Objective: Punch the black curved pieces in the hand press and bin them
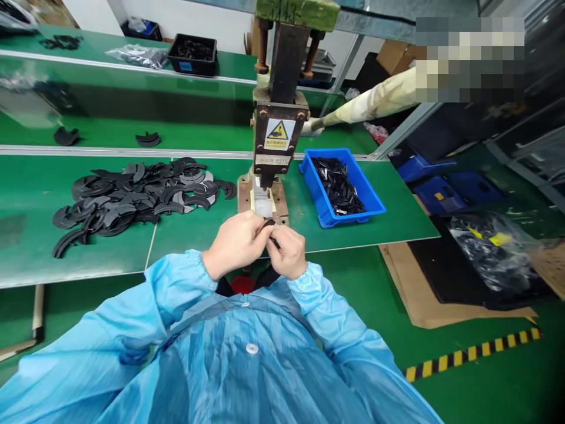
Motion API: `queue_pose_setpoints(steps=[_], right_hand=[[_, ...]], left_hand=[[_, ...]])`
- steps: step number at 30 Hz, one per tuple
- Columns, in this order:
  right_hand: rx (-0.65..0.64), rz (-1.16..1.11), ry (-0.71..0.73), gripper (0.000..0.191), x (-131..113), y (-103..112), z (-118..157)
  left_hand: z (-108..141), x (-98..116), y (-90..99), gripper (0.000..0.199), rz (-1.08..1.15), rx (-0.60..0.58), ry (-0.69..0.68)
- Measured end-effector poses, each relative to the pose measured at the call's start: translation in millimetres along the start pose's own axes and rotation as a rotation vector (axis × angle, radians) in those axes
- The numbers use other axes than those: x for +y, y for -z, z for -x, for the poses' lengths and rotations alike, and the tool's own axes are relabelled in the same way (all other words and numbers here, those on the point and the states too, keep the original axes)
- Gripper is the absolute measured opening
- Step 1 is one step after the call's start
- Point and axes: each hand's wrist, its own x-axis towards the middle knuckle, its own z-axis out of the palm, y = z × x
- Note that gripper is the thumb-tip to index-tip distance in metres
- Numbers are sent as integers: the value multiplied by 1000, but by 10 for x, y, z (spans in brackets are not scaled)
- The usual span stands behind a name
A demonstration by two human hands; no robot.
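Close together in front of the hand press (276,112), both my hands pinch one small black part. My left hand (241,240) has its thumb and fingers closed on the black piece (268,223), of which only a dark sliver shows. Fingers curled, my right hand (286,248) grips the same piece from the other side. Just beyond my fingertips is the press's metal base (278,203), with a pale plate under the ram. A heap of black curved plastic parts (128,194) lies on the bench to the left.
To the right of the press, a blue bin (315,203) holds many small black parts. The press lever (375,100) reaches out to the upper right. A black tray (193,54) and a clear plastic bag (140,56) lie on the rear shelf. The green bench's (203,234) front edge is near my wrists.
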Motion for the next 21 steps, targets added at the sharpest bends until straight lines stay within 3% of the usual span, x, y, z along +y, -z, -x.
queue_pose_setpoints(steps=[6,10,13,15,19,21], right_hand=[[60,-61,-18,10,27,32,34],[31,-106,-74,18,69,17,60],[53,-122,-158,28,166,85,107],[83,-125,-210,28,255,162,167],[95,-117,-275,24,383,274,302],[91,-104,-289,22,397,298,339]], left_hand=[[-35,-242,-21,46,581,-125,221],[-1,-421,7,53,750,-290,288],[-121,-629,129,52,754,-108,331],[-326,-819,262,47,781,33,410],[-1059,-1169,593,30,834,272,626],[-1507,-1272,757,23,837,385,643]])
